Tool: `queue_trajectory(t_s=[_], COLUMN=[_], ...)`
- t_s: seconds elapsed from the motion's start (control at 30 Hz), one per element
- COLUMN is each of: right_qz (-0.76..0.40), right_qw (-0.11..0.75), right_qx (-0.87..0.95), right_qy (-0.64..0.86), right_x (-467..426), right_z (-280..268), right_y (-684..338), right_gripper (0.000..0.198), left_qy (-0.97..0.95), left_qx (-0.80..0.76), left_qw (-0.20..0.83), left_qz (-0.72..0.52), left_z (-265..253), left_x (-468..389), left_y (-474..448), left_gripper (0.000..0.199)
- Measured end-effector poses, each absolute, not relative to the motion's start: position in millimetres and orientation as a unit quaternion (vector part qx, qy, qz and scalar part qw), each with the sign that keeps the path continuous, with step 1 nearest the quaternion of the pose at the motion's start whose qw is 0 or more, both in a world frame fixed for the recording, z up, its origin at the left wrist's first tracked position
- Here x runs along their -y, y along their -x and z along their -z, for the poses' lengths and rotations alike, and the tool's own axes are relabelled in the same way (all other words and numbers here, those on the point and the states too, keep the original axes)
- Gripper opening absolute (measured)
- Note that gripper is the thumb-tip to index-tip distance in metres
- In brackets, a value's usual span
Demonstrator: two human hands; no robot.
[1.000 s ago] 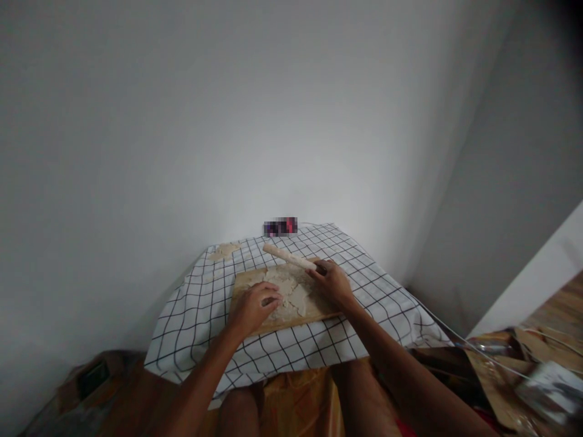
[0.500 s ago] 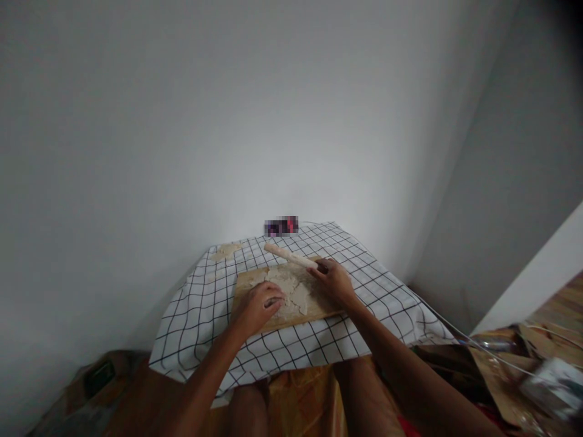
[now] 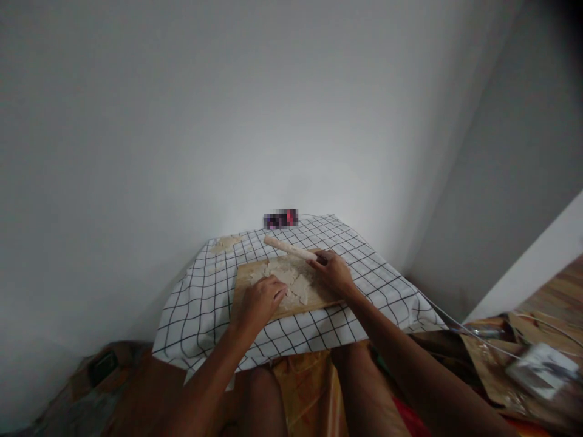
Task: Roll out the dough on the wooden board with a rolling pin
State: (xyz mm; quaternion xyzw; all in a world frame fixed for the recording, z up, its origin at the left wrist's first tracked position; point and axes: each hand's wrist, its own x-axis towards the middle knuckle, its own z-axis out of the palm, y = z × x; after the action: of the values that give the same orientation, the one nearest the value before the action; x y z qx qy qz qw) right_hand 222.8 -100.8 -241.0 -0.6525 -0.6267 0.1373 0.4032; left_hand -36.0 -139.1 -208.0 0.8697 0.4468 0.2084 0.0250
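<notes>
Resting on a checked cloth (image 3: 200,303): wooden board (image 3: 241,280) bearing flattened dough (image 3: 291,283). Left hand (image 3: 259,301) lies on the dough's near edge, fingers loosely curled, holding nothing. Right hand (image 3: 334,273) closed around a rolling pin (image 3: 289,248), angled over the board's far edge.

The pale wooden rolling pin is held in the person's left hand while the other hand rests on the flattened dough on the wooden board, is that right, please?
Not quite: the head view shows the pale wooden rolling pin held by the right hand, not the left. The left hand is the one resting on the flattened dough on the wooden board, as you said.
</notes>
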Motion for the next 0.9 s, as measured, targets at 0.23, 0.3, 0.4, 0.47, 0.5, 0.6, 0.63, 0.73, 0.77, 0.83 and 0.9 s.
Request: queue_trajectory(t_s=[0.23,0.3,0.4,0.47,0.5,0.6,0.63,0.73,0.77,0.83,0.9], right_qz=[-0.132,-0.130,-0.129,-0.124,-0.121,-0.115,-0.115,-0.118,-0.118,-0.119,-0.117], right_qw=[0.394,0.393,0.395,0.395,0.393,0.389,0.388,0.385,0.383,0.384,0.391], right_qx=[0.629,0.630,0.627,0.627,0.628,0.629,0.628,0.625,0.626,0.627,0.622], right_qy=[0.658,0.657,0.658,0.659,0.660,0.663,0.665,0.669,0.668,0.667,0.668], right_x=[99,99,99,99,100,102,104,106,107,107,106], right_z=[241,242,243,243,243,241,240,237,236,236,236], right_y=[-223,-222,-222,-222,-222,-220,-220,-219,-218,-217,-216], right_gripper=[0.032,0.033,0.034,0.033,0.032,0.031,0.031,0.031,0.031,0.031,0.031], left_qy=[-0.880,-0.880,-0.882,-0.889,-0.893,-0.895,-0.893,-0.876,-0.867,-0.855,-0.858], left_qx=[-0.464,-0.468,-0.464,-0.447,-0.436,-0.425,-0.428,-0.457,-0.472,-0.488,-0.477], left_qw=[-0.004,-0.024,-0.023,-0.007,0.001,0.017,0.026,0.056,0.061,0.062,0.066], left_qz=[-0.104,-0.072,-0.073,-0.098,-0.111,-0.135,-0.136,-0.144,-0.149,-0.163,-0.176], left_z=[179,178,187,196,200,207,207,205,204,203,206], left_x=[146,151,161,166,168,172,172,172,172,172,172], left_y=[24,22,24,29,31,37,38,39,39,39,38], left_gripper=[0.025,0.030,0.034,0.043,0.051,0.068,0.069,0.067,0.067,0.067,0.068])
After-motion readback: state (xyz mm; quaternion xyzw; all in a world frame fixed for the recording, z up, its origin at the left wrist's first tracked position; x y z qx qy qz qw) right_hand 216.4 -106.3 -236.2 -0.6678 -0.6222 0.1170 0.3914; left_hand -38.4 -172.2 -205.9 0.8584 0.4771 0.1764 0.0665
